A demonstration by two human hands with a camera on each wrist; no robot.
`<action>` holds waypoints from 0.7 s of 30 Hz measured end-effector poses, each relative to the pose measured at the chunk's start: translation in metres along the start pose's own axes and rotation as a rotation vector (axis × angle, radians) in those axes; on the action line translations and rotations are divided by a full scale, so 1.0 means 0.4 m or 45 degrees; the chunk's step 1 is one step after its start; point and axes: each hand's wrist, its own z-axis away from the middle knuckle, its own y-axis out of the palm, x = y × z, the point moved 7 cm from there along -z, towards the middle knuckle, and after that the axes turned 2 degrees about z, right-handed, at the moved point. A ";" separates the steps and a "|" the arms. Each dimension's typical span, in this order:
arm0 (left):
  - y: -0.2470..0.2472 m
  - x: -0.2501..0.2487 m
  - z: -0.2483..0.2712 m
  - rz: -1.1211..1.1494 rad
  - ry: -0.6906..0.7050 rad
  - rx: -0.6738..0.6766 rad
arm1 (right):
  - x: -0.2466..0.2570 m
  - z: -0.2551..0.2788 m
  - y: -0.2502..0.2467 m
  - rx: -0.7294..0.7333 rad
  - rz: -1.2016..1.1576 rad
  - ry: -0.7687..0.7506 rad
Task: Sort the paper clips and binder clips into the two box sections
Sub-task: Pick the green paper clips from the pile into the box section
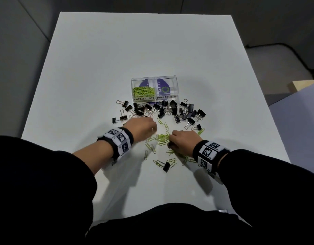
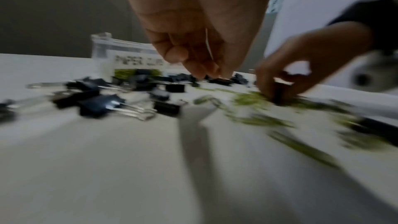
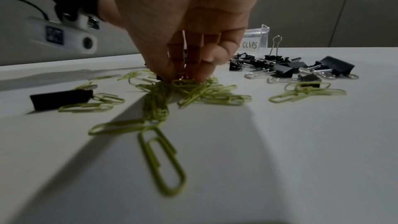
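A clear two-section box [image 1: 154, 89] is sitting near the middle of the white surface [image 1: 99, 59], its front labelled "PAPER CLIPS" on the left and "BINDER CLIPS" on the right. A heap of green paper clips [image 1: 143, 91] is lying in the left section; no clips are being seen in the right section, only a purple printed disc. Black binder clips [image 1: 163, 110] are being left scattered in a band just in front of the box, and loose green paper clips [image 1: 161, 138] are spread nearer to the person, with one stray binder clip [image 1: 166, 166] lying among them at the near side. The right hand [image 1: 183, 139] is being lowered onto the densest cluster of paper clips, its fingers [image 3: 193, 67] curled and bunched, their tips touching the clips; whether a clip is actually pinched cannot be told. The left hand [image 1: 143, 128] is being held at the near left edge of the binder-clip band, fingers curled with tips drawn together above the surface; the left wrist view is blurred, so whether anything is held cannot be told.
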 end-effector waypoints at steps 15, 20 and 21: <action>0.143 -0.176 0.087 -0.101 0.381 0.231 | -0.202 -0.062 -0.117 -0.110 -0.107 0.505; 0.050 -0.115 0.057 0.007 0.230 -0.044 | -0.237 -0.012 -0.109 -0.220 -0.165 0.534; 0.029 -0.088 0.043 -0.008 0.155 -0.080 | -0.249 0.006 -0.100 -0.214 -0.188 0.558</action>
